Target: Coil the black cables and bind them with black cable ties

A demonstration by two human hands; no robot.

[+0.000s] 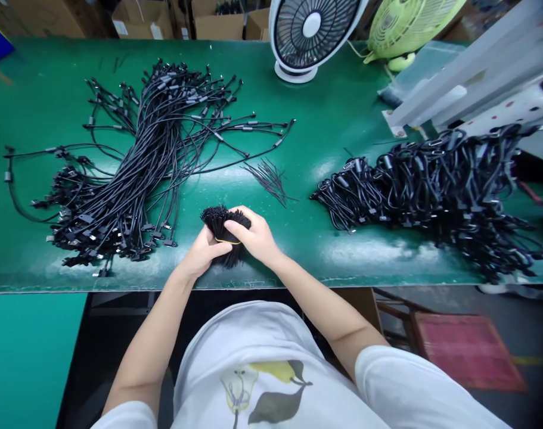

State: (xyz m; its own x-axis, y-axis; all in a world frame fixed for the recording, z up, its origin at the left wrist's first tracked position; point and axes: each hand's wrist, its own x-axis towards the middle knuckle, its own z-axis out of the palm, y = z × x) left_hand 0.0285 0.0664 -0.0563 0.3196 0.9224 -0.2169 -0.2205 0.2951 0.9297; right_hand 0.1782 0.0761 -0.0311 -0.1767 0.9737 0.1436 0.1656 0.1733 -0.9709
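Near the front edge of the green table, both of my hands are closed around a thick bundle of thin black ties (pixel 216 219) with a yellow band around it. My left hand (pixel 200 253) grips its left and lower side. My right hand (pixel 256 237) wraps the right side, thumb across the top. Several loose black ties (pixel 270 180) lie just beyond my right hand. A large pile of straight black cables (pixel 141 149) spreads to the left. To the right lies a long heap of coiled black cables (pixel 414 185).
A white fan (pixel 297 74) stands at the back, with a green fan (pixel 396 27) beside it. A grey metal frame (pixel 468 65) rises at the right rear, near a plastic bag (pixel 421 71). Cardboard boxes (pixel 143 21) sit behind the table (pixel 298 277). A red seat (pixel 470 351) is at lower right.
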